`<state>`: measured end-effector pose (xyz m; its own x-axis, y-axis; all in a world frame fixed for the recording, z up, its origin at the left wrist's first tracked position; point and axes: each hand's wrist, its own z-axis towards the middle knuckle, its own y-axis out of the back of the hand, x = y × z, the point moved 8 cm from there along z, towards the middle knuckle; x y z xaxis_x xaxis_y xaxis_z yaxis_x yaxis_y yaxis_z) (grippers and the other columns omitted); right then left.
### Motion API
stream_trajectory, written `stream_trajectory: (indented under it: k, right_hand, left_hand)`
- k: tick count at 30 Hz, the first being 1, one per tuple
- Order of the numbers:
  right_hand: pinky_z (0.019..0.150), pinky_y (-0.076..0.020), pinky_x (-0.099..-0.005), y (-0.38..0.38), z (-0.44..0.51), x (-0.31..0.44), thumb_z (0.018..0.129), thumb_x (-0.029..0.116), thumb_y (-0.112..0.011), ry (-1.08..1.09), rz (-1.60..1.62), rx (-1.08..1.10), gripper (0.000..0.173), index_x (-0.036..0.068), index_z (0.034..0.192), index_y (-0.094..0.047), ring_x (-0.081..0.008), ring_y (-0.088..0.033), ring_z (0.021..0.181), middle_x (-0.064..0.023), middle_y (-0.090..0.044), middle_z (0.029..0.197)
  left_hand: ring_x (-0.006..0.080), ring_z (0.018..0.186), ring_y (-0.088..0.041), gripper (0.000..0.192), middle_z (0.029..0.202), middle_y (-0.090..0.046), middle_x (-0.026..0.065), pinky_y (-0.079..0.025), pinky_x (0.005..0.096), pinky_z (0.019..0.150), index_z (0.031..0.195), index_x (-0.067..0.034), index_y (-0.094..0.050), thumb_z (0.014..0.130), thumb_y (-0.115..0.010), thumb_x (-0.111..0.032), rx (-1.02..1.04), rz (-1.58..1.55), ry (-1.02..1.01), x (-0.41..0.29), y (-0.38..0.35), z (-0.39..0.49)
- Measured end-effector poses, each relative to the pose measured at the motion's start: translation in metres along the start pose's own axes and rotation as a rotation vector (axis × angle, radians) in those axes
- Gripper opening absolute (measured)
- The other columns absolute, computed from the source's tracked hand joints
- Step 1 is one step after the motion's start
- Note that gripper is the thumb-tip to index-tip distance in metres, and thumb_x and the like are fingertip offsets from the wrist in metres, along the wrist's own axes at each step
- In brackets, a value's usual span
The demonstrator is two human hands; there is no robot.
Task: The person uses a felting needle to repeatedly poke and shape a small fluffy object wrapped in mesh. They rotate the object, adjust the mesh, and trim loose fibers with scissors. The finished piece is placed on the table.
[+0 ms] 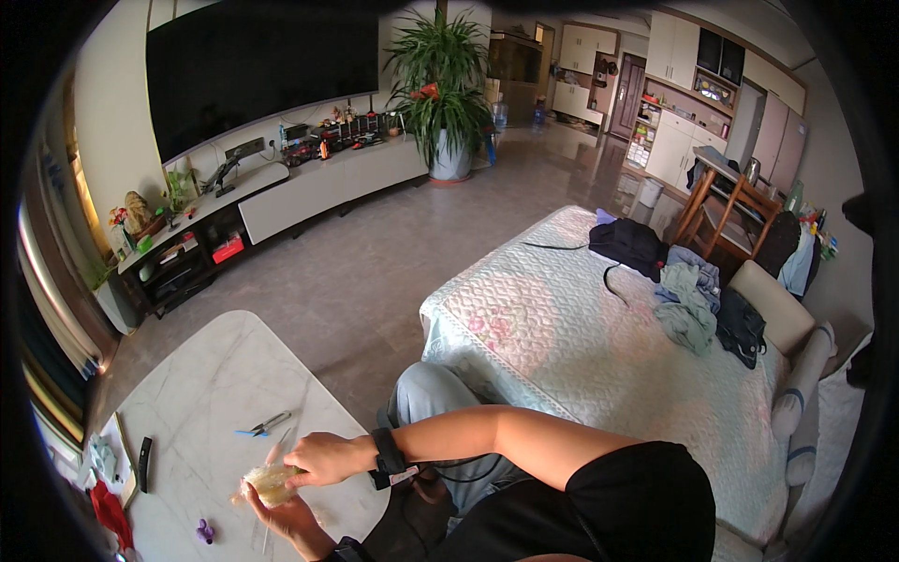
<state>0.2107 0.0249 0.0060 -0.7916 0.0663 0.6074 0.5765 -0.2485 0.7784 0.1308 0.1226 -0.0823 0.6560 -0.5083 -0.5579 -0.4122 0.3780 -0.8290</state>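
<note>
Over the near end of the white marble-patterned table, both my hands hold a pale yellow, glossy bundle (270, 485). Its material is too blurred to tell. My left hand (289, 523) cups it from below. From the right side, the fingers of my right hand (326, 458) pinch its edge. Thin pale sticks or needles show above and below the bundle; what they join is hidden. Just beyond my hands lie thread snips (272, 423) beside a small blue item (251, 433). A small purple object (204, 531) rests to the left of my left hand.
A slim black tool (145, 465) lies on the table (218, 372) to the left, near a tray (128, 485) and red cloth (111, 516). A quilt-covered bed or sofa (520, 337) stands at my right, with clothes (685, 309) on it. A low TV cabinet (337, 179) lines the wall.
</note>
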Motion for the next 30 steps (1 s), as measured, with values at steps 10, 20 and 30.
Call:
stream_trajectory:
  k: [10, 20, 30]
  right_hand:
    - [0.061, -0.0472, -0.042, -0.011, 0.006, -0.006, 0.084, 0.037, -0.056, -0.005, 0.004, 0.012, 0.038, -0.001, 0.087, -0.062, -0.0345, -0.061, 0.065, -0.0177, -0.061, 0.067]
    - [0.056, -0.0454, -0.0443, -0.029, 0.017, -0.002, 0.088, 0.043, -0.049, 0.089, 0.037, -0.044, 0.05, 0.002, 0.115, -0.041, -0.037, -0.06, 0.064, -0.0186, -0.062, 0.07]
    - [0.044, -0.0407, -0.0422, -0.059, 0.021, 0.003, 0.087, 0.04, -0.053, 0.145, -0.003, -0.04, 0.058, -0.004, 0.121, -0.036, -0.0341, -0.055, 0.049, -0.0174, -0.055, 0.056]
  left_hand:
    - [0.0218, 0.1, -0.052, 0.031, 0.111, -0.054, 0.0149, -0.043, 0.0338, 0.085, 0.109, -0.01, -0.045, 0.087, -0.051, -0.032, -0.055, -0.08, 0.013, 0.002, 0.012, 0.003]
    - [0.02, 0.1, -0.054, 0.032, 0.102, -0.057, 0.0066, -0.043, 0.0341, 0.087, 0.111, -0.01, -0.049, 0.087, -0.051, -0.031, -0.193, -0.083, 0.066, 0.013, 0.016, -0.007]
    - [0.0199, 0.095, -0.057, 0.023, 0.095, -0.06, 0.0069, -0.047, 0.0344, 0.086, 0.091, -0.003, -0.057, 0.083, -0.058, -0.025, -0.122, -0.225, -0.016, 0.0, 0.036, 0.006]
